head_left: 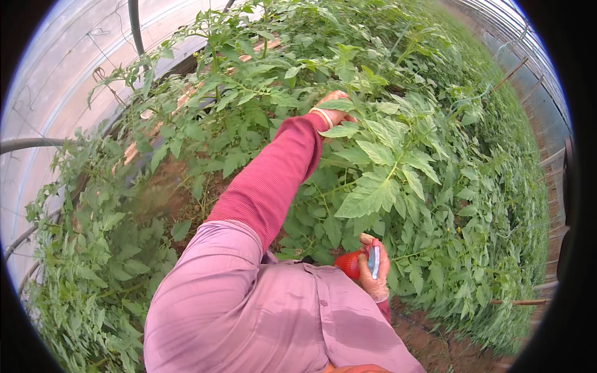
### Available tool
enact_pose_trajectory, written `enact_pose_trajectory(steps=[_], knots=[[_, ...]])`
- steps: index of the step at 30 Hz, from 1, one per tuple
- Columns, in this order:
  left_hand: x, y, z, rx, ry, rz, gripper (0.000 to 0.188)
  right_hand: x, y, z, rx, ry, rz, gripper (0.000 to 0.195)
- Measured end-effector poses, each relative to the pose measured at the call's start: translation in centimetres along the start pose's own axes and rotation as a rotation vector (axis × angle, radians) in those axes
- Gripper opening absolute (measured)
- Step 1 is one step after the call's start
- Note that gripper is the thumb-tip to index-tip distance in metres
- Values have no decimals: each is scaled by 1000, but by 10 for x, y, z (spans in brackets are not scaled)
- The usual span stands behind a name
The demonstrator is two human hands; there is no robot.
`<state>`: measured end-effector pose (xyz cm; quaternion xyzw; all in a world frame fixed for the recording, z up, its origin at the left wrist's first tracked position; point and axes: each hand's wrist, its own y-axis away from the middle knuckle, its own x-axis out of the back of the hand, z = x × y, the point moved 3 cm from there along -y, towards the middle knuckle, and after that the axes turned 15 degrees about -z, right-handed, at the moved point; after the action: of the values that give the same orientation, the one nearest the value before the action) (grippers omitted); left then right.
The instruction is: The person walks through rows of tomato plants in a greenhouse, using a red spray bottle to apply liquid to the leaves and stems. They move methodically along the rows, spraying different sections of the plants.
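Note:
My left hand (334,108), in a thin see-through glove with a white band at the wrist, reaches into the upper leaves of a tomato plant (373,186). Leaves cover part of it, and its fingertips are mostly hidden, so a grip on a stem cannot be made out. Close to my body at the lower right, my right hand (376,275), gloved too, is closed around a red ribbed bottle (347,265). A red and light-blue piece, apparently its spray head, stands up between thumb and fingers.
Dense tomato plants (466,224) surround me. Bare soil (172,191) shows at the left, and a soil path (419,333) at the lower right. Plastic greenhouse film (60,88) with a dark curved pipe (135,28) rises at the left. Green twine (471,98) and wooden stakes (510,74) stand at the right.

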<state>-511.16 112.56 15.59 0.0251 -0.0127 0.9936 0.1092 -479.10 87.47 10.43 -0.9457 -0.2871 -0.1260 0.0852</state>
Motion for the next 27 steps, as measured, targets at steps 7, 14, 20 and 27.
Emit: enact_pose_trajectory(steps=[7, 14, 20, 27], knots=[[-5, 37, 7, 87, 239, -257, 37, -9, -26, 15, 95, -110, -76, 49], [12, 58, 9, -98, -631, 430, 48, 12, -32, 64, 110, -26, -98, 49], [20, 32, 7, 124, -761, 93, 48, 33, -51, 22, 183, -98, -208, 45], [100, -15, -99, 143, -322, 202, 33, 54, -63, 36, 190, -159, -302, 42]])
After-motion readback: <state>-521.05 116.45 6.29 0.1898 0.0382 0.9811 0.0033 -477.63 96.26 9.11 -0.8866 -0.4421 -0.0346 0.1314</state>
